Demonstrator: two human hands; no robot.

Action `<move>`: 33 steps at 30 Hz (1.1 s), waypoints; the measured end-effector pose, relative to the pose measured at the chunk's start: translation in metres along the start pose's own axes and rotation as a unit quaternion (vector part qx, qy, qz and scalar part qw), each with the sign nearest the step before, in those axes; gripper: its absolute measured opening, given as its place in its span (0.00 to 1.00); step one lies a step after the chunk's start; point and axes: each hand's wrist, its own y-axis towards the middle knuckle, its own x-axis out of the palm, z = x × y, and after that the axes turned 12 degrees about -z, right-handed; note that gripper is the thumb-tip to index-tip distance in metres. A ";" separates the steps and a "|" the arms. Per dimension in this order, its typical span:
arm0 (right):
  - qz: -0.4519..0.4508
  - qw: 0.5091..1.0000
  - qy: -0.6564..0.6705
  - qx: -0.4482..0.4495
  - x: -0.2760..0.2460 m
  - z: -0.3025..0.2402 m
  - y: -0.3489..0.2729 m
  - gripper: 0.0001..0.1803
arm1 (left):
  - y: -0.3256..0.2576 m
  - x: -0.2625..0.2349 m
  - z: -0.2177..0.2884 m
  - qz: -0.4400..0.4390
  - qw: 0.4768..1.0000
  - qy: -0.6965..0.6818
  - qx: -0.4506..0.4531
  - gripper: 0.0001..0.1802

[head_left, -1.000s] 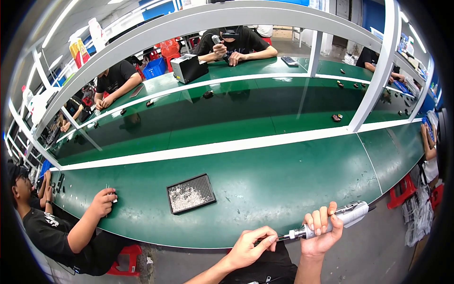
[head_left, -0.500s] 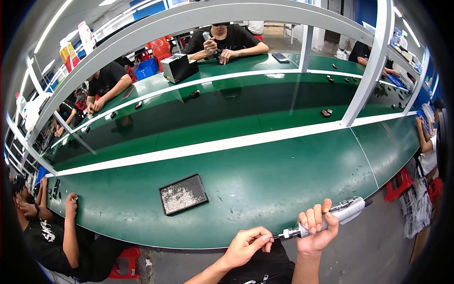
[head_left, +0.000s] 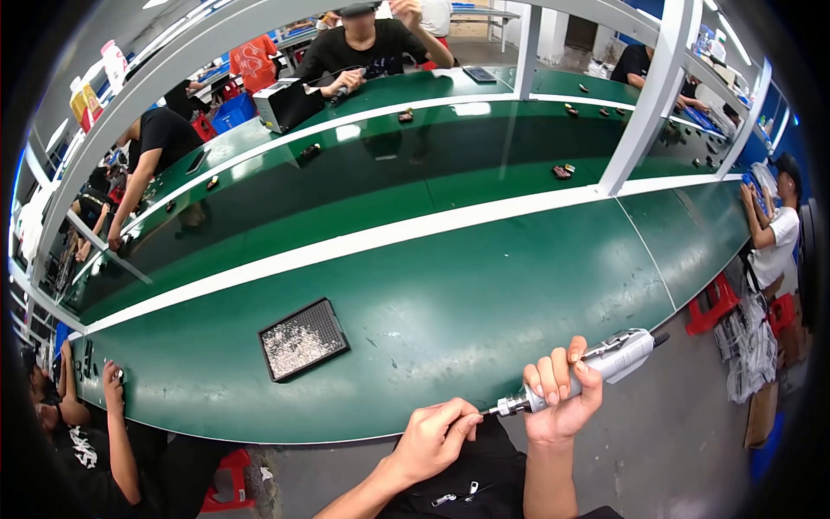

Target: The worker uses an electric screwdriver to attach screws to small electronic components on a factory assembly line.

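A silver-grey electric screwdriver [head_left: 624, 356] lies tilted in my right hand [head_left: 558, 400], whose fingers wrap round its body. Its front end points left, toward my left hand [head_left: 437, 437]. There, thumb and fingertips are pinched at the thin metal bit [head_left: 487, 413]; the bit's tip is hidden by the fingers. Both hands are held up at the near edge of the green table. Farther left on the table lies a black tray [head_left: 325, 313] with a grid of holes, strewn with many small shiny pieces that look like screws.
Beyond a white rail [head_left: 346, 249] runs a dark green belt [head_left: 363, 186] carrying several small dark parts [head_left: 562, 172]. A grey post [head_left: 644, 112] rises at the right. People sit along both sides. Red stools [head_left: 713, 304] stand beside the table.
The view has shifted, so the table and tray sit a little farther left and higher. My grip on the screwdriver and bit looks the same. Across the belt, a person has raised one hand.
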 end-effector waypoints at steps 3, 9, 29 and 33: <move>-0.024 1.000 -0.013 0.008 -0.002 -0.001 0.003 0.04 | 0.003 -0.003 -0.001 0.000 1.000 -0.004 -0.012 0.04; -0.031 0.999 0.015 0.013 -0.004 -0.006 0.010 0.03 | 0.012 -0.003 -0.001 0.001 0.999 0.018 0.038 0.09; 0.021 0.995 0.004 0.093 -0.040 -0.026 0.047 0.03 | -0.001 -0.037 -0.022 0.041 0.995 0.026 -0.086 0.12; 0.058 0.994 0.022 0.093 -0.060 -0.039 0.039 0.04 | 0.017 -0.051 -0.035 0.061 0.994 0.069 -0.056 0.08</move>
